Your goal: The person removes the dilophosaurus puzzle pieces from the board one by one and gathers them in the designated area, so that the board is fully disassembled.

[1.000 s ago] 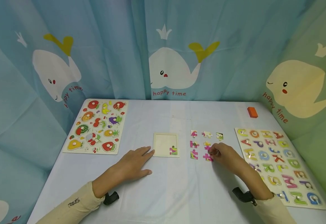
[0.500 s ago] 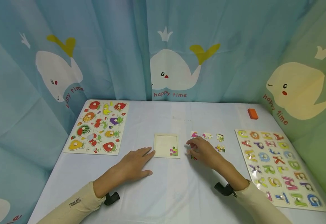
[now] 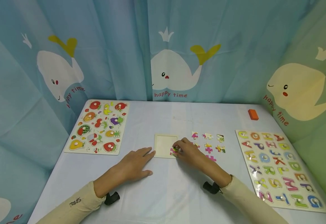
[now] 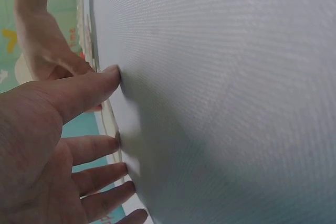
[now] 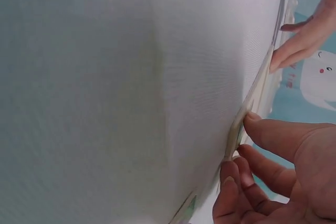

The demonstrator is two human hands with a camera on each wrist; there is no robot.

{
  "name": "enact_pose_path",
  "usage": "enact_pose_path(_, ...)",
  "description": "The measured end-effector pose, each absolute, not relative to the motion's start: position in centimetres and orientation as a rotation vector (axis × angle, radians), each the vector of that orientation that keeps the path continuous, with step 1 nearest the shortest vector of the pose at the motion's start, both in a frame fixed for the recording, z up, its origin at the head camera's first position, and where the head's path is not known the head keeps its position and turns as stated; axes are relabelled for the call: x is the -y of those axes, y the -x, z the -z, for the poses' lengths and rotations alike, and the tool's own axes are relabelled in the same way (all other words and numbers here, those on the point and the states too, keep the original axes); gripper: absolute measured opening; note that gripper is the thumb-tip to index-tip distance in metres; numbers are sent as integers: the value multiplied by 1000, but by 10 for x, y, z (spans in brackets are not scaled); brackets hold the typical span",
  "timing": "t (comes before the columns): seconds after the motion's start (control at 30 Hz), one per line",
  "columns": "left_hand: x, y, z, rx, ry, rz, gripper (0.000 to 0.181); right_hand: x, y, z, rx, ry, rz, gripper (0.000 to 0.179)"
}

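A small square wooden puzzle tray [image 3: 164, 143] lies mid-table, its pale base mostly bare. My left hand [image 3: 133, 165] rests flat with spread fingers, the fingertips at the tray's left edge; in the left wrist view its thumb and fingers are extended. At the tray's lower right corner, my right hand [image 3: 186, 151] pinches a pink-and-green jigsaw piece [image 3: 173, 151], partly hidden by the fingertips. In the right wrist view the right thumb and fingers [image 5: 270, 132] close in at the tray edge. Several loose jigsaw pieces [image 3: 208, 147] lie in rows to the right, some hidden behind this hand.
A fruit knob-puzzle board [image 3: 97, 127] lies at the back left. On the right is an alphabet board [image 3: 280, 168], with an orange block [image 3: 253, 114] beyond it. A whale-print curtain [image 3: 176, 67] encloses the table at the back and sides.
My right hand has moved left from the loose pieces to the tray's lower right corner, where its fingers now pinch the jigsaw piece. The left hand stays at the tray.
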State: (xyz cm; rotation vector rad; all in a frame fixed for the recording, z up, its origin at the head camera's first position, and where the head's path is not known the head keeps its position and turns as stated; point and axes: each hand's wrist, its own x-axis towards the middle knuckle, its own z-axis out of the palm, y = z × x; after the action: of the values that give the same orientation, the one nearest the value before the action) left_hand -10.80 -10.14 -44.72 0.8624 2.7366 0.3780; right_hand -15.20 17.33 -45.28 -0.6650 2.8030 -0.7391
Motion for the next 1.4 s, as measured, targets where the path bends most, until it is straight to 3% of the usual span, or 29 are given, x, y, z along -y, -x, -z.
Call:
enact_pose_path(0.43,100,109,447,-2735,-841,-365,75,-175,156,449,-2760,636,835,28)
enact_pose_path(0.8,101,108,447,-2728,-827,-371,75,-185,158,441,-2823,707,1006,13)
enact_pose_path(1.03,101,108,448,-2718,-832,-375,75,-226,159,421,-2900,721,1006,12)
enact_pose_path(1.4,101,108,447,-2721,-838,-384,75,-333,143,397,-2782,611,840,11)
